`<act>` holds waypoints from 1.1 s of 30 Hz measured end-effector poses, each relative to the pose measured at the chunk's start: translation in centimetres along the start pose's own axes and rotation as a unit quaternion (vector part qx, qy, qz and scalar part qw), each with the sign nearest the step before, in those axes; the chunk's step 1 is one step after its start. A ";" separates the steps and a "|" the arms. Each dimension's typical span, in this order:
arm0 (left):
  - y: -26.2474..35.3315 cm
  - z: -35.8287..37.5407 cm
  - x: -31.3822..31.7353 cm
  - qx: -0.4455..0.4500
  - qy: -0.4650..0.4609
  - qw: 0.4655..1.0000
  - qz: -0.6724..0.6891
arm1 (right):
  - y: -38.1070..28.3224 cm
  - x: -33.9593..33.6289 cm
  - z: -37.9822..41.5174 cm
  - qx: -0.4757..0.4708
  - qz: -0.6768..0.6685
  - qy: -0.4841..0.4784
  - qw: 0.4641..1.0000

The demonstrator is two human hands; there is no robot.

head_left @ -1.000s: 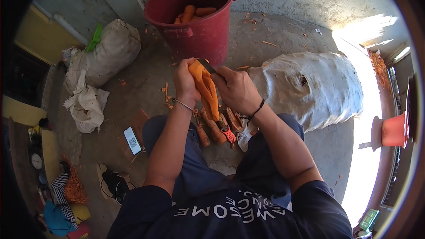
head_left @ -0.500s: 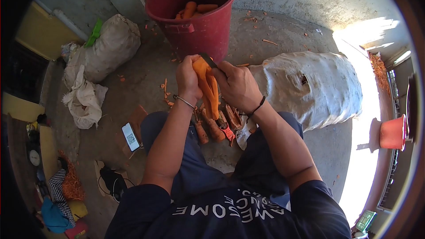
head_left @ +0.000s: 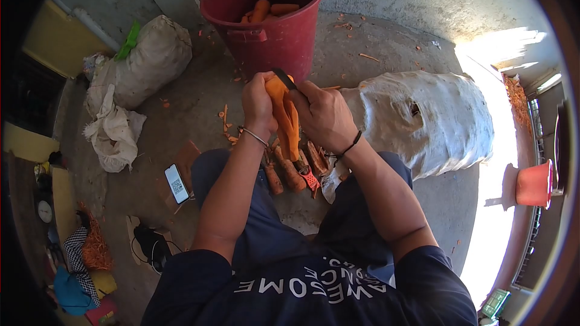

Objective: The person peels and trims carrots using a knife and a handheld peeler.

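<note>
An orange carrot point(head_left: 285, 122) hangs between my hands, its lower end pointing down. My left hand point(head_left: 260, 104) is wrapped round its upper part. In my right hand point(head_left: 323, 111) is a dark blade-like tool point(head_left: 284, 78), which lies against the top of the carrot; its grip is hidden by my fingers. Below, between my knees, several unpeeled carrots point(head_left: 289, 170) lie beside a red peeler-like tool point(head_left: 310, 179). Just beyond my hands stands a dark red bucket point(head_left: 275, 48) with orange carrots point(head_left: 261, 10) inside.
A large white sack point(head_left: 426, 121) lies to the right, and another stuffed sack point(head_left: 154, 60) at the upper left. A lit phone point(head_left: 177, 183) rests left of my knee. Orange peelings point(head_left: 225, 122) are scattered on the floor. A red pot point(head_left: 534, 184) stands far right.
The view has shifted slightly. My hands keep their hold on the carrot and the dark tool, with little visible movement.
</note>
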State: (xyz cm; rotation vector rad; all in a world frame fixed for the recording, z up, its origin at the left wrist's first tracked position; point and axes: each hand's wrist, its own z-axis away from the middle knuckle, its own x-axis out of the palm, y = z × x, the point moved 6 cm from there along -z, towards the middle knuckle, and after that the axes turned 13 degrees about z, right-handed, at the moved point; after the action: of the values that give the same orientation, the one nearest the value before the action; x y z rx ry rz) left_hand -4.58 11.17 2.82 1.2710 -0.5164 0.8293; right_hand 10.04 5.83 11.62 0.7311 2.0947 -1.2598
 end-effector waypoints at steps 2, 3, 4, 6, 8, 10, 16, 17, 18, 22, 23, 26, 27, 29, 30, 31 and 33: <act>0.1 0.3 0.2 -0.005 -0.003 1.000 0.001 | 0.2 0.2 0.0 0.006 0.004 -0.007 1.000; 0.1 0.4 0.2 -0.004 0.004 1.000 -0.005 | 0.2 0.2 0.0 0.003 0.007 -0.011 1.000; 0.2 0.4 0.2 -0.002 0.011 1.000 -0.011 | 0.2 0.2 0.0 0.000 0.009 -0.015 1.000; 0.1 0.6 0.2 -0.004 0.004 1.000 -0.011 | 0.5 0.4 0.1 0.009 0.020 -0.024 0.999; 0.0 0.4 0.2 -0.006 -0.004 1.000 -0.010 | 0.7 0.6 0.1 0.019 0.033 -0.032 0.999; -0.4 -0.1 -0.3 -0.026 0.003 0.999 -0.019 | 0.4 0.5 0.2 0.003 0.038 -0.016 0.999; -0.3 0.3 -0.4 -0.020 0.037 0.999 -0.018 | 0.0 0.1 0.1 -0.015 0.029 -0.032 0.999; -0.3 0.3 -0.4 -0.020 0.037 0.999 -0.018 | 0.1 0.2 0.1 -0.015 0.029 -0.032 0.999; -0.4 0.3 -0.5 -0.024 0.040 0.999 -0.012 | 0.5 0.6 0.2 0.002 0.042 -0.045 0.998; -0.2 0.3 -0.4 -0.007 0.056 0.998 0.006 | 0.9 1.0 0.1 0.010 0.045 -0.053 0.998; -0.2 0.2 -0.4 -0.007 0.056 0.998 0.006 | 0.8 0.9 0.2 0.009 0.046 -0.053 0.997; -0.5 -0.1 -1.1 -0.016 0.067 0.998 0.002 | 0.5 0.8 0.1 -0.019 0.051 -0.048 0.997; -0.5 0.0 -1.1 -0.016 0.063 0.998 0.004 | 0.8 1.1 0.1 -0.008 0.051 -0.055 0.997; -0.6 0.0 -1.0 -0.016 0.058 0.998 0.005 | 1.1 1.3 0.2 0.003 0.052 -0.060 0.997; -0.6 0.1 -1.0 -0.012 0.068 0.998 0.007 | 1.2 1.3 0.2 0.001 0.060 -0.058 0.997; -0.5 0.1 -1.1 -0.007 0.079 0.997 0.008 | 1.1 1.3 0.2 -0.001 0.067 -0.057 0.996; -0.3 0.0 -1.0 -0.007 0.080 0.997 -0.004 | 1.1 1.3 0.3 -0.001 0.077 -0.048 0.996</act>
State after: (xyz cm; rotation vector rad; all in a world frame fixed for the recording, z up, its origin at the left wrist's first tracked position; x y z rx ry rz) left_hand -4.96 10.89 1.83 1.1813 -0.3892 0.9110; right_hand 9.95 6.23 9.91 0.7984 1.9249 -1.1843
